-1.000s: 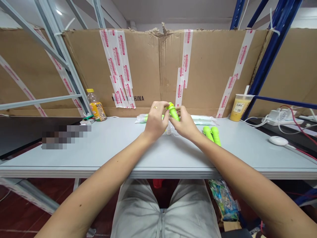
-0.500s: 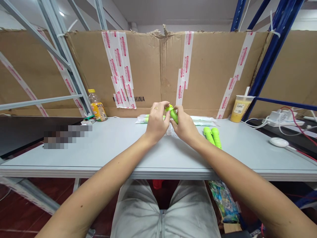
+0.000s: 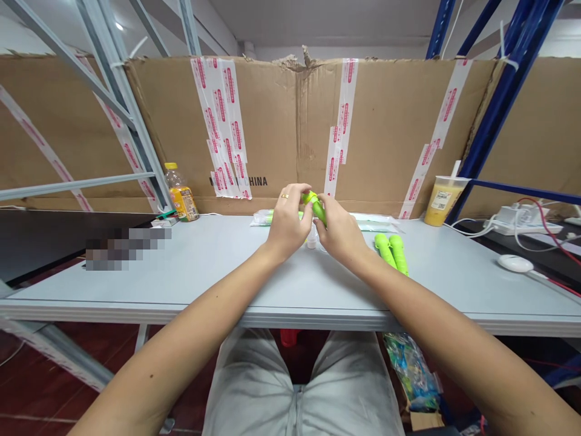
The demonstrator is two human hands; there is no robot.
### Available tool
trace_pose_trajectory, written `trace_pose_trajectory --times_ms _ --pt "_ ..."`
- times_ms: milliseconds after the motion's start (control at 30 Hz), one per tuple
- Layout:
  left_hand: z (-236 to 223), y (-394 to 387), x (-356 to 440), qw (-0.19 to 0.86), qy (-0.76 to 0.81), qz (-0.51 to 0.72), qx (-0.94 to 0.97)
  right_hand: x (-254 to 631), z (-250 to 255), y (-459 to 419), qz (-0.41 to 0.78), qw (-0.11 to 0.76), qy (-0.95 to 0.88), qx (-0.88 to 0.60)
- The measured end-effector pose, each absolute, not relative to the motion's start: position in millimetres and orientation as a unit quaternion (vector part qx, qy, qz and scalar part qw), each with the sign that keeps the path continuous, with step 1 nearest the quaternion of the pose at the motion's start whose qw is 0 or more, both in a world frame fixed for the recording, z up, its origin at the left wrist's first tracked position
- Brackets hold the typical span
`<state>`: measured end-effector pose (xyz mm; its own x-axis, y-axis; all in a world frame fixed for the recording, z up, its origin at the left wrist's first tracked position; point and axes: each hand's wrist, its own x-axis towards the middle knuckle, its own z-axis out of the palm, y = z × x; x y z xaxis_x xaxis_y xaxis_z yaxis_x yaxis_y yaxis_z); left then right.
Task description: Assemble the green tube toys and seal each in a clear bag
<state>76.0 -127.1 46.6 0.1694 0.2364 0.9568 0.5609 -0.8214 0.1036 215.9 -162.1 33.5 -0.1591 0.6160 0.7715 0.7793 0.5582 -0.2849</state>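
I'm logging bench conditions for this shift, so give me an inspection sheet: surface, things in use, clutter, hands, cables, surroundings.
Surface: pale gray tabletop, dark line near its front edge.
Things in use: green piece between the hands, partly hidden; two green handles side by side, right of it.
Clutter: yellow-capped bottle at back left; drink cup with straw at back right; clear packaging behind the hands.
Hands: left hand and right hand both on the green piece.
Cables: white cables and red cables at right.
Surroundings: taped cardboard behind; blue post at right.
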Motion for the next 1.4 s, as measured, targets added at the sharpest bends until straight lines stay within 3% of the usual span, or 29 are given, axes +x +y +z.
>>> trace_pose_trajectory --times_ms 133,533,933,1400 --pt "46 -130 78 0.178 -0.268 -0.565 -0.760 216 35 -163 -0.098 0.447 -0.756 -0.468" --pt "44 -136 84 0.083 -0.268 -0.618 -0.734 212 34 -165 -0.112 0.432 -0.731 -0.517" --pt "41 -126 78 0.216 -0.203 -0.601 -0.742 217 33 -157 -0.031 0.494 -0.734 -0.465" --pt "41 -125 79 0.207 -0.204 -0.603 -0.743 216 31 -158 -0.029 0.489 -0.739 -0.463"
